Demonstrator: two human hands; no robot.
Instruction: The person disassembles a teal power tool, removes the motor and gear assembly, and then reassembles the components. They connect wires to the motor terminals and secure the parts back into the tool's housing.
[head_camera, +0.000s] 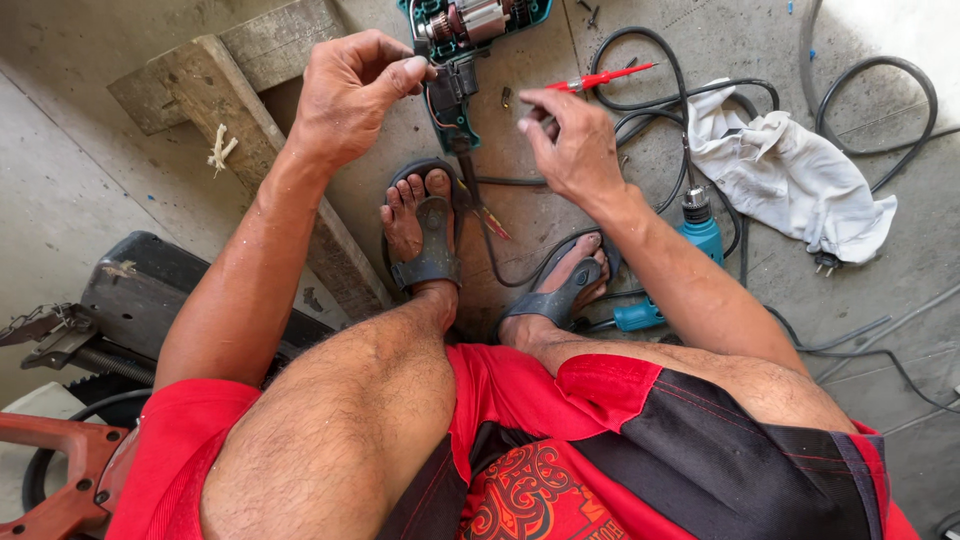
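A person is sitting over a dusty grey concrete floor (90, 200), seamed and scuffed. At the floor's far edge an opened teal power tool (470, 40) is lying with its metal motor and wiring exposed. The left hand (345, 95) is pinching its fingers together on a small dark part at the tool's switch. The right hand (575, 145) is hovering just beside, fingers loosely curled; whether they are clamping anything cannot be told. Nearby are lying a red screwdriver (600, 78), glossy black cables (700, 110), a crumpled white rag (790, 175) and weathered planks (240, 110).
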